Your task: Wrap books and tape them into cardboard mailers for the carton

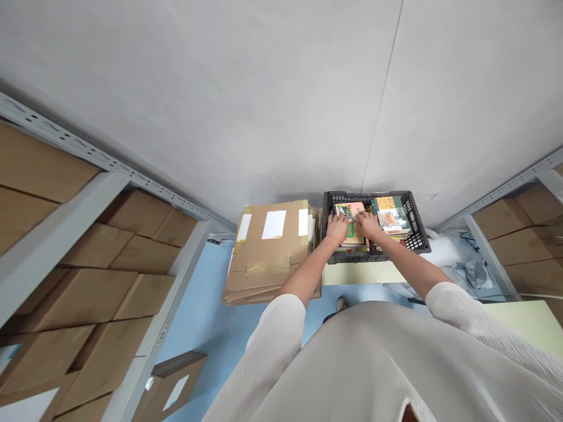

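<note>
Both my hands are inside a black plastic crate point(420, 234) of books against the wall. My left hand point(337, 227) grips the left side of a book point(350, 233) with a pink, yellow and green cover, on top of the left stack. From the other side my right hand point(368, 225) holds the same book, its fingers curled over the cover near the right edge. Parts of the cover are hidden under the fingers. Beside my right hand lies another stack, topped by a dark green and yellow illustrated book point(391, 214).
Flattened cardboard boxes point(268, 246) are stacked left of the crate, which rests on a pale yellow table point(352, 274). Metal shelves point(189, 246) with brown cartons point(127, 234) stand at left, and more cartons point(523, 240) at right. Clear plastic wrapping point(472, 266) lies right of the crate.
</note>
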`<state>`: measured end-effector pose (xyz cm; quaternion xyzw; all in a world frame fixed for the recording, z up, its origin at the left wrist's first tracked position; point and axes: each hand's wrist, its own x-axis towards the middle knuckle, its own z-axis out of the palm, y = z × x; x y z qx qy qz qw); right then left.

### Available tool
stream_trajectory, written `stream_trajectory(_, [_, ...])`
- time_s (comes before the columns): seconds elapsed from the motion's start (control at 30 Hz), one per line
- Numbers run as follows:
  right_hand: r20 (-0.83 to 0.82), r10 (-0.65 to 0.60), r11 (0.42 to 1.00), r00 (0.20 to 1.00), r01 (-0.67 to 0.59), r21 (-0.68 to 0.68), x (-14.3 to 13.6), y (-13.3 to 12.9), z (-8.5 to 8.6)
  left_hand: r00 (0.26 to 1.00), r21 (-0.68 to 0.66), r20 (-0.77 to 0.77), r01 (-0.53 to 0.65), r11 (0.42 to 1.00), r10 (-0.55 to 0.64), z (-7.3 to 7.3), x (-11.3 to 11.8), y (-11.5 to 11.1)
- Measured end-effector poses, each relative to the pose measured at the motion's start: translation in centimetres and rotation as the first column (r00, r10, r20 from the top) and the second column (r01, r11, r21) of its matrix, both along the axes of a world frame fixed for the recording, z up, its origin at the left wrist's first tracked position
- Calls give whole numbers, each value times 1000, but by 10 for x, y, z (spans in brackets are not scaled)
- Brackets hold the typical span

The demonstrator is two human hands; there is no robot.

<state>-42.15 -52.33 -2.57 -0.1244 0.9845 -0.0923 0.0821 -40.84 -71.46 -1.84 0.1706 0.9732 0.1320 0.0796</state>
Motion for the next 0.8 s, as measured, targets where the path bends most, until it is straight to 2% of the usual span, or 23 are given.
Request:
stream_trajectory(0.2, [28, -28, 1000, 999, 27, 9, 4, -4, 3, 1000, -26, -17, 21, 999, -21, 4, 2, -1])
stream_trajectory(0.4, [-25, -37, 997, 999, 39, 71, 13, -2, 3, 998, -105, -46, 27, 994, -32, 9, 9, -6])
stream_trajectory(0.6, [-32, 50, 995, 998, -47, 89, 18, 2, 6, 994, -159, -109, 11, 987, -29, 11, 12, -13])
stream_trajectory(0.8, [-36, 151, 970, 988, -141, 198, 19, 5, 12, 991, -176, -117, 45, 983, -66, 14, 12, -16])
